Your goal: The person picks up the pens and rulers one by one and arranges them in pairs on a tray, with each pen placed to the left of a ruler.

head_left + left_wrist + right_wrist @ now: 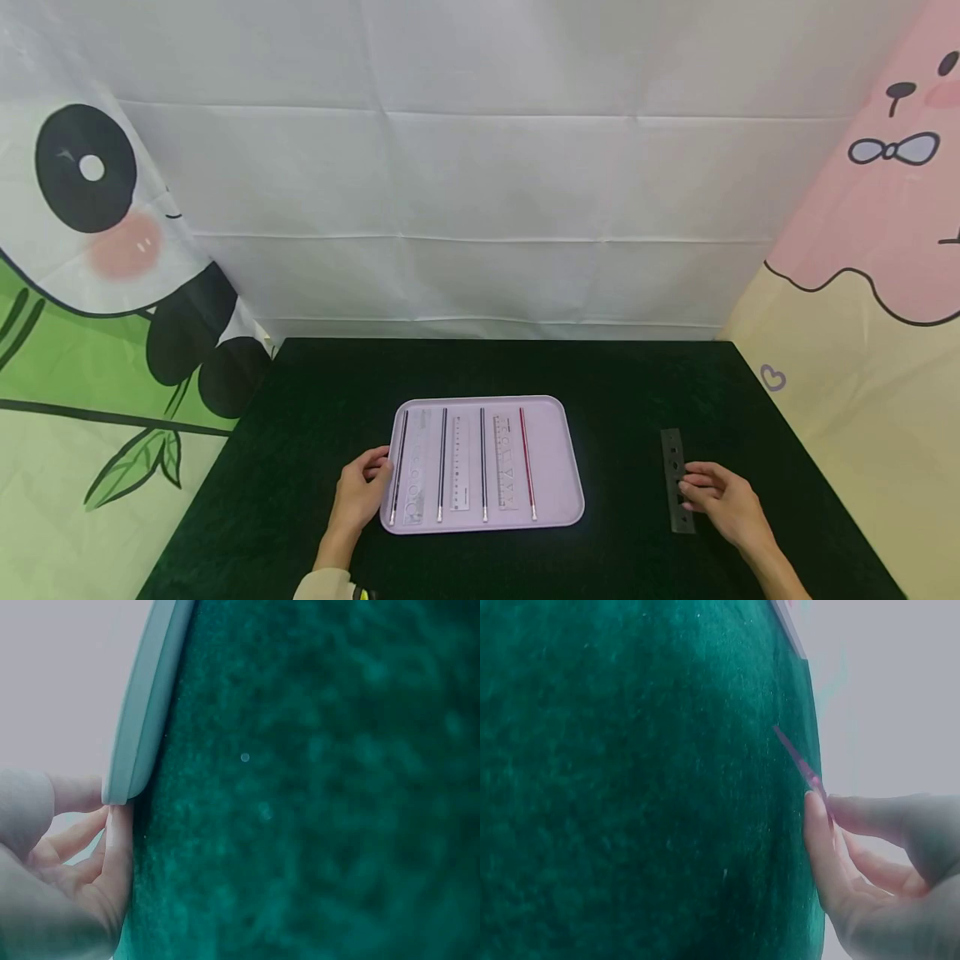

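Note:
A pale pink tray lies on the dark green cloth. At its left edge my left hand pinches the rim, thumb above and fingers against the underside in the left wrist view. Within the tray lie dark pencils, a red pencil, a clear ruler and clear stencil rulers, side by side. Off to the right, my right hand pinches the long edge of a see-through stencil ruler with cut-out holes. In the right wrist view this stencil ruler appears edge-on, between thumb and fingertips.
The green cloth covers the whole table. A white sheet hangs behind it, with printed cartoon hangings along the sides. Green cloth separates the tray from the stencil ruler at the right.

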`<state>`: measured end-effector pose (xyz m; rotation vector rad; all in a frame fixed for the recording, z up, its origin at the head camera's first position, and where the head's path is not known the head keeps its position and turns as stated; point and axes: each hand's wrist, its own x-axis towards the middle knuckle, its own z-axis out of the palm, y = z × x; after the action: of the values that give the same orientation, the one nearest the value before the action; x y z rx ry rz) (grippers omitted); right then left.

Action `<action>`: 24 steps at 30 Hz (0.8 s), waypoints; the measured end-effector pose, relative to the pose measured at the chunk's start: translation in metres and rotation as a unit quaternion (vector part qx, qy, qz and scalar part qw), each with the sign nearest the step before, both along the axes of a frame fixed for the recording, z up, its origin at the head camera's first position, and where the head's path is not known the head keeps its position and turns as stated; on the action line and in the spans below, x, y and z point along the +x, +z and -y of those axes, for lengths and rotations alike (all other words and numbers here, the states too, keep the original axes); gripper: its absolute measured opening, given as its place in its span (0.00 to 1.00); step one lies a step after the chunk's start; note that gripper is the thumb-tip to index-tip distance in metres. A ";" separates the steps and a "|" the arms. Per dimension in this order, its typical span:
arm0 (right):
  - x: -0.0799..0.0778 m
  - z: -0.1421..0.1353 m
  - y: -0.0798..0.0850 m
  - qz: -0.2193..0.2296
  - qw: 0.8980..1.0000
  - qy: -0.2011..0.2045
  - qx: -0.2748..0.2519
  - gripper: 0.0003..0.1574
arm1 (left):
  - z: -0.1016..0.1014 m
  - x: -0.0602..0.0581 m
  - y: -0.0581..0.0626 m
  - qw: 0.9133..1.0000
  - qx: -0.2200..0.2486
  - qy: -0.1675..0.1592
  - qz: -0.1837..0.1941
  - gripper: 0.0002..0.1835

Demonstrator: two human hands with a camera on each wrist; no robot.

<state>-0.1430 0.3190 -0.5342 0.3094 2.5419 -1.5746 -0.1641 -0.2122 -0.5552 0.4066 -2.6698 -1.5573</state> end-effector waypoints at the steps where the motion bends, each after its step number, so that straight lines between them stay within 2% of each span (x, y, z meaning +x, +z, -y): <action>1: -0.001 0.001 0.000 0.000 1.000 0.000 -0.004 0.26 | 0.000 0.000 0.000 1.000 0.001 -0.001 0.000 0.21; 12: -0.005 0.013 0.005 -0.001 1.000 0.009 -0.029 0.27 | 0.001 0.000 -0.001 1.000 0.000 -0.001 -0.009 0.20; 24: -0.011 0.028 0.008 -0.021 0.999 0.018 -0.033 0.28 | 0.001 0.000 0.000 1.000 0.002 0.001 -0.001 0.21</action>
<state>-0.1543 0.2909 -0.5261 0.2245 2.5045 -1.6646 -0.1637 -0.2128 -0.5547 0.4089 -2.6642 -1.5634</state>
